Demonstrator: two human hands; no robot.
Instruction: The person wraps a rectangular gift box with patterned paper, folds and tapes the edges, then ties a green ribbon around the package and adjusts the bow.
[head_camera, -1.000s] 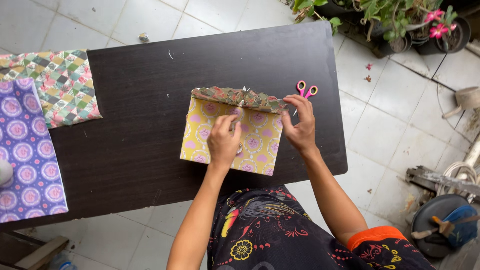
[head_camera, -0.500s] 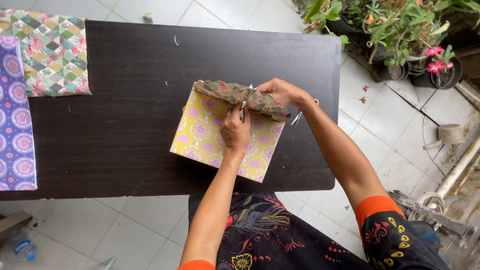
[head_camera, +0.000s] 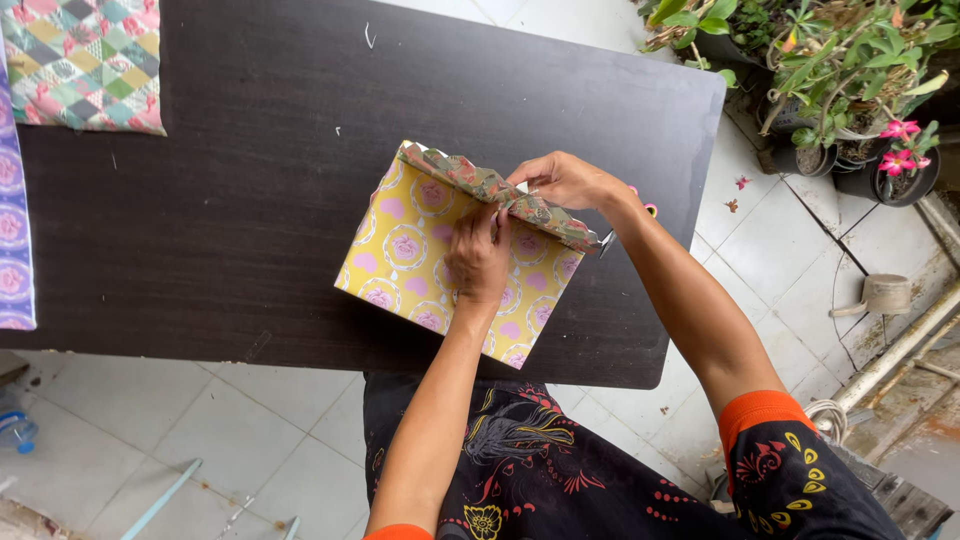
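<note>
A yellow patterned paper packet (head_camera: 420, 255) with pink rosettes lies tilted on the dark table (head_camera: 250, 200). Its top edge is folded over into a flap (head_camera: 470, 180) of darker, multicoloured paper. My left hand (head_camera: 478, 262) rests on the packet's middle, fingertips pressing the flap's lower edge. My right hand (head_camera: 565, 180) pinches the flap near its right half. Pink-handled scissors (head_camera: 648, 208) lie just behind my right wrist, mostly hidden.
Patterned sheets lie at the table's far left: a multicoloured geometric one (head_camera: 85, 60) and a purple one (head_camera: 12, 230). Potted plants (head_camera: 850, 90) with pink flowers stand on the tiled floor at the right. A small white scrap (head_camera: 368, 36) lies on the table's far side.
My right hand has moved from the flap's right end onto the flap itself. The left hand stays pressed at the fold. The camera has shifted, so the packet looks more tilted.
</note>
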